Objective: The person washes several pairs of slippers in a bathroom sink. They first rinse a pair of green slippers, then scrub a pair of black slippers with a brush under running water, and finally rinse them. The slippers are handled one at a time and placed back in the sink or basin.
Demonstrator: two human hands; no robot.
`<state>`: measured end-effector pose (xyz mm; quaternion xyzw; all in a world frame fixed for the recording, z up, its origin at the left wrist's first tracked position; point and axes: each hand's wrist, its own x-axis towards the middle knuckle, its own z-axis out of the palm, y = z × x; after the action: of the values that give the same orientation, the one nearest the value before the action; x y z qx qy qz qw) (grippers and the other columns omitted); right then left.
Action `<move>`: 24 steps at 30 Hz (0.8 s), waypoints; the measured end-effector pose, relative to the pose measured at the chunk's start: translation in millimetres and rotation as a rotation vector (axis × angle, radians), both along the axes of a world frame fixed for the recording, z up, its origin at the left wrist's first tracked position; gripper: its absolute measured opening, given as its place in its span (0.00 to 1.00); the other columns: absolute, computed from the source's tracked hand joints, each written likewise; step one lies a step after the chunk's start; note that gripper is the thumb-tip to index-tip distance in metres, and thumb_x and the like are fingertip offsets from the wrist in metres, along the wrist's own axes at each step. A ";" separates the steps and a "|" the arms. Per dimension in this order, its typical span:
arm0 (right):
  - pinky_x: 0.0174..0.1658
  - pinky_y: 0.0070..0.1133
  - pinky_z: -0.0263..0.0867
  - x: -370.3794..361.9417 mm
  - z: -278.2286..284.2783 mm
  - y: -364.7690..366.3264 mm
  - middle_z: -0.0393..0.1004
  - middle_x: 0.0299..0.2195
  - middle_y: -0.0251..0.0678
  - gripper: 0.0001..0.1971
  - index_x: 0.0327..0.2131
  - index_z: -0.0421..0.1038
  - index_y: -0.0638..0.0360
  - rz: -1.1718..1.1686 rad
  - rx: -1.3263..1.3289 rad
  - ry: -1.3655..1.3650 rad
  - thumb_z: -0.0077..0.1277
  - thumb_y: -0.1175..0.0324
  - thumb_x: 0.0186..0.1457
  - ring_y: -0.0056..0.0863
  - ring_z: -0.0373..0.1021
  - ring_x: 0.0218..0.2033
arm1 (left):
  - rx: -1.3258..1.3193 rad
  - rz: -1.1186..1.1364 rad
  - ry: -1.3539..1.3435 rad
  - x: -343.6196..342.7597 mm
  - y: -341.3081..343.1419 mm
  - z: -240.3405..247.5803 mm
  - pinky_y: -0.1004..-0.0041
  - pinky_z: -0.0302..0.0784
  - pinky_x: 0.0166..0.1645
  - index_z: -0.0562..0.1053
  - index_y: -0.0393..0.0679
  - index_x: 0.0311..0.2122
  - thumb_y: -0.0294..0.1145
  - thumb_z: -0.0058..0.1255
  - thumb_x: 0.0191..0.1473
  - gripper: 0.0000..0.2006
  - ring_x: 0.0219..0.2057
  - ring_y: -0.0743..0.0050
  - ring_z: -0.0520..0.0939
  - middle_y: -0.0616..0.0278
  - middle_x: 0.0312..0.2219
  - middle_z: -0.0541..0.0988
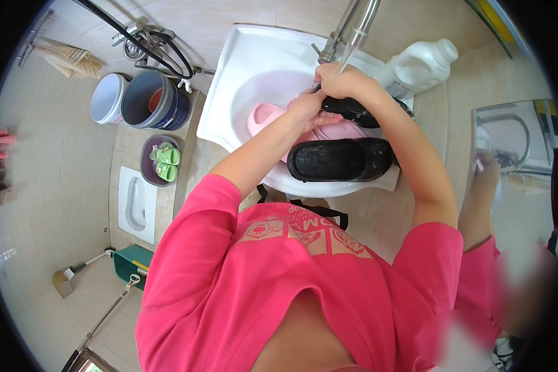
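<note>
Under the running tap (353, 31) my hands meet above the white sink (229, 80). My right hand (341, 82) is curled in the falling water, its fingers closed around a small dark thing whose kind is mostly hidden. Just below it, my left hand (309, 110) has its fingers stretched out beside a wet black shoe (348, 110). A second black shoe (338, 160) lies across the basin's near rim with its sole showing. Pink clogs (263, 116) rest in the basin, partly covered by my left forearm and the black shoes.
A white jug with a handle (420, 67) stands right of the tap. On the left are two buckets (130, 102), a purple basin (147, 170) with green clogs (167, 162), and a squat toilet (130, 208). A mirror (514, 161) borders the right side.
</note>
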<state>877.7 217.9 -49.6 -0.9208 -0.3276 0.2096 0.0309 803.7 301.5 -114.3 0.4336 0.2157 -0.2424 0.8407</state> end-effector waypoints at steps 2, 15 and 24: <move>0.37 0.30 0.67 8.5 -0.8 -2.0 0.72 0.32 0.54 0.15 0.32 0.72 0.66 -0.027 -0.051 0.041 0.44 0.71 0.38 0.44 0.71 0.36 | -0.046 -0.010 -0.025 -2.4 0.9 4.7 0.71 0.80 0.25 0.58 0.39 0.47 0.34 0.39 0.56 0.16 0.25 0.56 0.80 0.51 0.36 0.71; 0.46 0.29 0.62 -4.8 11.1 34.4 0.71 0.40 0.44 0.18 0.41 0.69 0.55 0.051 0.295 0.155 0.41 0.73 0.43 0.41 0.67 0.43 | 0.130 0.081 -0.110 -43.8 87.8 38.8 0.78 0.76 0.21 0.61 0.43 0.47 0.38 0.42 0.55 0.16 0.18 0.71 0.77 0.59 0.27 0.75; 0.46 0.25 0.62 8.4 -41.9 5.1 0.71 0.39 0.46 0.18 0.42 0.67 0.63 -0.062 0.217 0.180 0.39 0.75 0.45 0.38 0.67 0.42 | 0.186 0.180 -0.118 -77.4 166.5 24.9 0.77 0.75 0.19 0.60 0.43 0.47 0.36 0.39 0.57 0.15 0.17 0.69 0.76 0.57 0.26 0.74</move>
<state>886.2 223.0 -91.5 -0.8992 -0.3154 0.2536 0.1661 726.3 468.1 -89.4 0.5019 0.2256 -0.1191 0.8265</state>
